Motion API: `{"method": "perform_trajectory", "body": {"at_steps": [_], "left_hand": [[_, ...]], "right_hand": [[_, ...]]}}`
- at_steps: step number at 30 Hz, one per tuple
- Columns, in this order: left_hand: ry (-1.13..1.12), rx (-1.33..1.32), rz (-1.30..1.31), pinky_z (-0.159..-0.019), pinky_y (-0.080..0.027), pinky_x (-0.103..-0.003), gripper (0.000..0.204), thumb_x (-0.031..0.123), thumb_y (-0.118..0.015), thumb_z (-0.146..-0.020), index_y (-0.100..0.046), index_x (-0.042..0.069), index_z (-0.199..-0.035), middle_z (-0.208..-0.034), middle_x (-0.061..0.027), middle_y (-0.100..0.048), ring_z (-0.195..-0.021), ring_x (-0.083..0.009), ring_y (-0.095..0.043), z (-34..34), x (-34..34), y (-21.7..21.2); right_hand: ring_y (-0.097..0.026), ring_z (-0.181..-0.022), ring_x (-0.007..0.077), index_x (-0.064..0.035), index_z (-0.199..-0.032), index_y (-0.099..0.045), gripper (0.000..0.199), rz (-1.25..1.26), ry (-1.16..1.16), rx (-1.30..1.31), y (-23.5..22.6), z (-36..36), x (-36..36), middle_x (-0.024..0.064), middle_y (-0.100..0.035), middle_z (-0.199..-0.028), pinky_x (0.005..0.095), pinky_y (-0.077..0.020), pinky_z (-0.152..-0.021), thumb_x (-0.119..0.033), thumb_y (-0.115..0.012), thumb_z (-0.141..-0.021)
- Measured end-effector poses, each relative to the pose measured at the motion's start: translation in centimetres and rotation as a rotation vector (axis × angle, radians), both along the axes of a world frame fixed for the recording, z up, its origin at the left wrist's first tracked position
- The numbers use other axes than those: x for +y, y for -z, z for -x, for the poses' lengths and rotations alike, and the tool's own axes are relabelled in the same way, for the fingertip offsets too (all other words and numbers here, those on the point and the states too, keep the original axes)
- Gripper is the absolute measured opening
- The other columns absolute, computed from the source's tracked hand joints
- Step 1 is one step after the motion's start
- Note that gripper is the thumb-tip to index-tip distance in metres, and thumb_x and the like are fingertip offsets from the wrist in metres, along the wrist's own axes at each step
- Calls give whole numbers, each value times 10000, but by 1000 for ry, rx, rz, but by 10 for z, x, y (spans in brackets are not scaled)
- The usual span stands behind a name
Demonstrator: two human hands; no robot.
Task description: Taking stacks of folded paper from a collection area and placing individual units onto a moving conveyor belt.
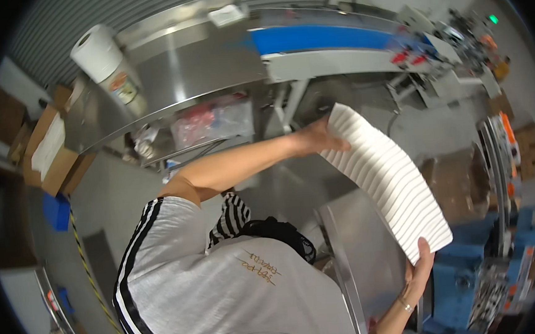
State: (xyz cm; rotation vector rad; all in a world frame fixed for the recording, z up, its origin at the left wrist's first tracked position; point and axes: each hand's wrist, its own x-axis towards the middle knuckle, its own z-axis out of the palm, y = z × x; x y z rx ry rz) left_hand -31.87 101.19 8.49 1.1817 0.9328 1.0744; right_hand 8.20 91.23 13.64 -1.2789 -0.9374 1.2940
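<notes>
While your left hand presses one end, your right hand cups the other end of the long white ribbed stack of trays. It looks light but bendy (maybe slippery), so keep holding both ends.

Paper roll, blue conveyor belt, cardboard boxes, steel counter.

The person wears a light grey short-sleeved shirt with black and white stripes running along the shoulder and sleeve edge, and a small gold-brown embroidered mark on the cloth. A black-and-white striped piece of fabric and a dark, net-like patch show near the shirt's upper edge. Both forearms are bare, and a thin bracelet circles the wrist below the right hand; the left hand wears nothing.
</notes>
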Motion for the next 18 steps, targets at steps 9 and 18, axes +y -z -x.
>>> {"method": "perform_trajectory", "body": {"at_steps": [9,18], "left_hand": [[-615,-6,277,-1034,-383,-356,645,190,-699,-820,-419,19,-1375,-1256,-118,-576,-1186,-225,-516,309,-82,-3],[-714,310,590,-1136,-225,-422,902,616,-611,-820,-349,19,-1443,-1486,-176,-362,-1377,-304,-328,460,-116,1]], "right_hand": [[-483,-1238,248,2,-1363,-431,578,267,-609,-92,-2,355,180,115,-515,-1326,366,-388,-1034,-121,-642,-840],[-514,-1223,271,-27,-1260,-553,639,-176,-1346,-181,82,577,291,135,-573,-1257,343,-389,-1034,111,-651,-644]]}}
